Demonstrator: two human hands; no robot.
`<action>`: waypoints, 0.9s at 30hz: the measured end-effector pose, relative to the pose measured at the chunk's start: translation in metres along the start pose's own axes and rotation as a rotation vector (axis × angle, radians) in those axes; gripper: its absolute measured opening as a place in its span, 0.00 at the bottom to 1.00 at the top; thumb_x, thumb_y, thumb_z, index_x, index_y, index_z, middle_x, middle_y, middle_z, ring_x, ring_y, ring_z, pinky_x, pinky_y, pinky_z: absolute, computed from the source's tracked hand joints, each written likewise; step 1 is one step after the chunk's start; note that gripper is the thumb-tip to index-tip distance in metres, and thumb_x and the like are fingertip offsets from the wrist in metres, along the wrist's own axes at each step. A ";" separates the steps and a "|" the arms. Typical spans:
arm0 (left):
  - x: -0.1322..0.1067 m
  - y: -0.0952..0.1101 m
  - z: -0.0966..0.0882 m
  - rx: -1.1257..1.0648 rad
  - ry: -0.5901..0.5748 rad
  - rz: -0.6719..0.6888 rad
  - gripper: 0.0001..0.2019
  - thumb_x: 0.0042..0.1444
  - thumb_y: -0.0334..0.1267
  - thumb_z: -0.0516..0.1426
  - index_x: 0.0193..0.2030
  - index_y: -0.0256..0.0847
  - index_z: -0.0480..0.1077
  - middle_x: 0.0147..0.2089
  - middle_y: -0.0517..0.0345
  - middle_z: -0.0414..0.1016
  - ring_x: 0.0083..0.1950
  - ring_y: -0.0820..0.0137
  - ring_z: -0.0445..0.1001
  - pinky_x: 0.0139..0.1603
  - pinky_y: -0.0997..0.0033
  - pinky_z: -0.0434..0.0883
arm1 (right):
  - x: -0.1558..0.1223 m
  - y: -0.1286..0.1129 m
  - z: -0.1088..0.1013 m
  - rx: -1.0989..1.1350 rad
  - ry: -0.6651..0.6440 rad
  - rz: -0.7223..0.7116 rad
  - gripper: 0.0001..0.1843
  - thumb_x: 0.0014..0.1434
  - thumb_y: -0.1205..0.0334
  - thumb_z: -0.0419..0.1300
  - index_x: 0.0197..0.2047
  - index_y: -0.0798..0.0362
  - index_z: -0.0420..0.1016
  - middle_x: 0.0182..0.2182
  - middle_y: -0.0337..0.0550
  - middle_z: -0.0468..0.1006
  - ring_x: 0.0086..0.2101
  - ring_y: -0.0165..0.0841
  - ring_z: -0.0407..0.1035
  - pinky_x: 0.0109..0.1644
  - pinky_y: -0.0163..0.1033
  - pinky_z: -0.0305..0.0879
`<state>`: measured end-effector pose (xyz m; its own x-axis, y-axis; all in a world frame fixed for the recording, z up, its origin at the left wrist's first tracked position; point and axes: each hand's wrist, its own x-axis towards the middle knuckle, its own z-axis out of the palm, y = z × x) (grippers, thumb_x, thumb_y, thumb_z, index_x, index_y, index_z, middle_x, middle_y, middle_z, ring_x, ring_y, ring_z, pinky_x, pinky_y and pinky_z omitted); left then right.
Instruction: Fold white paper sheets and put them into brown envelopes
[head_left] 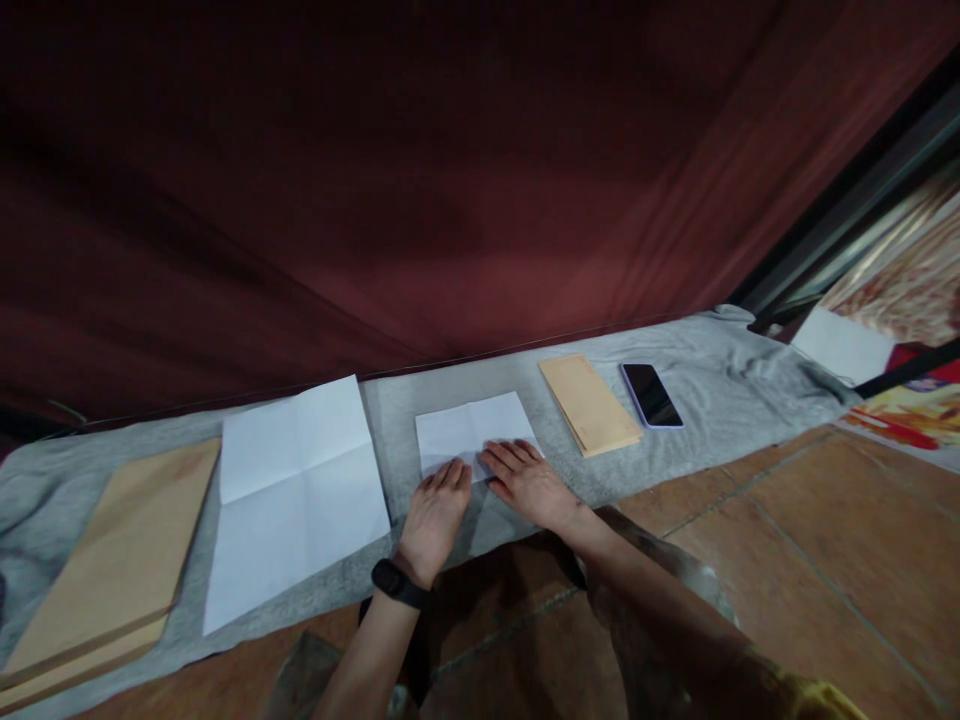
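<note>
A folded sheet of white paper (469, 420) lies in the middle of the grey cloth, with a crease down its centre. My left hand (439, 510), a black band on its wrist, rests its fingertips on the near left edge of that paper. Flat on the near right part lies my right hand (529, 480), fingers stretched out. Neither hand grips anything. Left of them a larger white sheet (300, 500) lies opened out, with crossing creases. To the right is a small stack of brown envelopes (589, 405).
A phone (651, 395) lies right of the small envelopes. Large brown envelopes (120, 560) are stacked at the left. The grey cloth (720, 370) covers a narrow surface against a dark red curtain (480, 200). Tiled floor (795, 530) shows in front; printed material (915, 410) lies far right.
</note>
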<state>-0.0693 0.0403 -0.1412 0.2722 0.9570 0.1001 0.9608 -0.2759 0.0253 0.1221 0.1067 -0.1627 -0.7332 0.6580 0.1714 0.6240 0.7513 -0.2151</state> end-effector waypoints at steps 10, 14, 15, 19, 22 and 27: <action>0.002 0.007 -0.006 -0.037 0.148 -0.028 0.18 0.61 0.23 0.49 0.50 0.37 0.76 0.52 0.43 0.79 0.53 0.57 0.77 0.58 0.54 0.72 | 0.010 -0.011 -0.003 -0.004 0.027 0.016 0.26 0.68 0.62 0.54 0.68 0.52 0.65 0.66 0.49 0.66 0.62 0.43 0.64 0.66 0.50 0.60; -0.002 0.006 -0.013 -0.058 0.345 -0.003 0.23 0.63 0.26 0.49 0.63 0.39 0.69 0.64 0.44 0.72 0.66 0.57 0.68 0.71 0.48 0.58 | 0.013 -0.013 -0.014 0.020 0.076 0.056 0.26 0.68 0.68 0.50 0.67 0.53 0.66 0.65 0.49 0.69 0.59 0.41 0.67 0.63 0.47 0.64; -0.002 0.006 -0.016 -0.076 0.418 -0.029 0.24 0.64 0.28 0.50 0.67 0.41 0.64 0.68 0.45 0.67 0.69 0.56 0.64 0.73 0.45 0.53 | 0.014 -0.012 -0.018 0.063 0.117 0.077 0.25 0.68 0.68 0.49 0.66 0.52 0.67 0.63 0.48 0.71 0.58 0.40 0.69 0.62 0.46 0.65; -0.004 0.000 -0.029 -0.308 0.699 -0.296 0.33 0.65 0.38 0.55 0.74 0.45 0.49 0.76 0.44 0.51 0.76 0.54 0.50 0.74 0.43 0.51 | 0.016 0.003 -0.036 0.440 0.398 0.226 0.21 0.70 0.61 0.48 0.60 0.50 0.74 0.55 0.46 0.78 0.53 0.39 0.73 0.59 0.44 0.68; -0.004 -0.011 -0.031 -0.682 0.825 -0.513 0.40 0.63 0.44 0.57 0.76 0.46 0.41 0.77 0.42 0.46 0.75 0.56 0.51 0.71 0.50 0.60 | 0.019 0.018 -0.045 0.826 0.605 0.406 0.18 0.67 0.54 0.52 0.52 0.50 0.78 0.46 0.44 0.82 0.48 0.40 0.75 0.55 0.45 0.70; -0.006 -0.021 -0.020 -1.238 0.614 -0.690 0.35 0.61 0.51 0.59 0.71 0.45 0.55 0.68 0.43 0.64 0.67 0.59 0.67 0.66 0.55 0.67 | 0.023 0.028 -0.040 1.452 0.637 0.689 0.17 0.56 0.49 0.63 0.42 0.52 0.77 0.31 0.41 0.82 0.33 0.38 0.76 0.37 0.41 0.74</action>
<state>-0.0925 0.0388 -0.1222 -0.5522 0.8283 0.0947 0.1598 -0.0063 0.9871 0.1336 0.1452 -0.1265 -0.0209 0.9972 -0.0712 -0.2445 -0.0742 -0.9668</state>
